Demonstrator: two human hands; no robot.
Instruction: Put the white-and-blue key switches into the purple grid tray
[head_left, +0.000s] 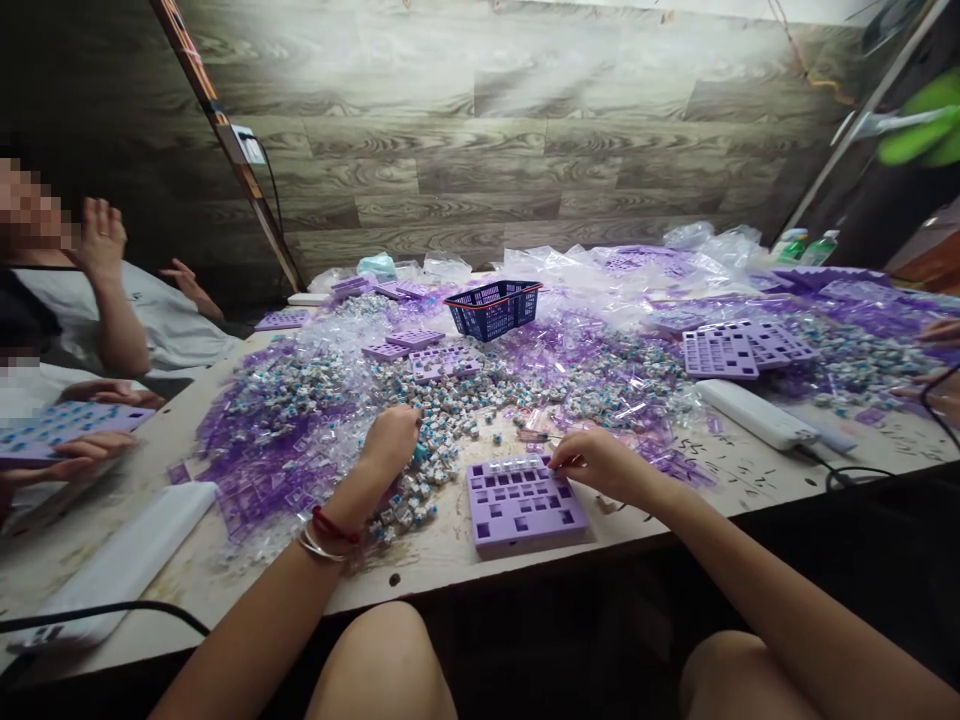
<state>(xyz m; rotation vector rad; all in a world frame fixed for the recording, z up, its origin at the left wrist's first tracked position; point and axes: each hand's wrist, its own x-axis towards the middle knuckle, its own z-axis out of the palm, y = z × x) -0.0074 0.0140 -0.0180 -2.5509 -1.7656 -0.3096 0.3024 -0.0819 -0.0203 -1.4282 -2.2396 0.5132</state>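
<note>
A purple foam tray (501, 506) with rows of square holes lies at the table's front edge; several small clear-topped pieces sit in its far row. My right hand (596, 462) is at the tray's far right corner, thumb and fingers pinched together; what they hold, if anything, is too small to name. My left hand (390, 440) reaches into a heap of small grey-white and blue pieces (442, 455) that look like keyboard switches. Its fingers are curled in, and whatever is between them is hidden.
A dark blue basket (491, 312) stands mid-table among clear and purple plastic pieces. More purple trays (720, 352) are stacked at right. White lamp-like bars lie at left (142, 555) and right (754, 412), with cables. People sit at left, one holding a tray (67, 428); another's hands (941, 365) are at right.
</note>
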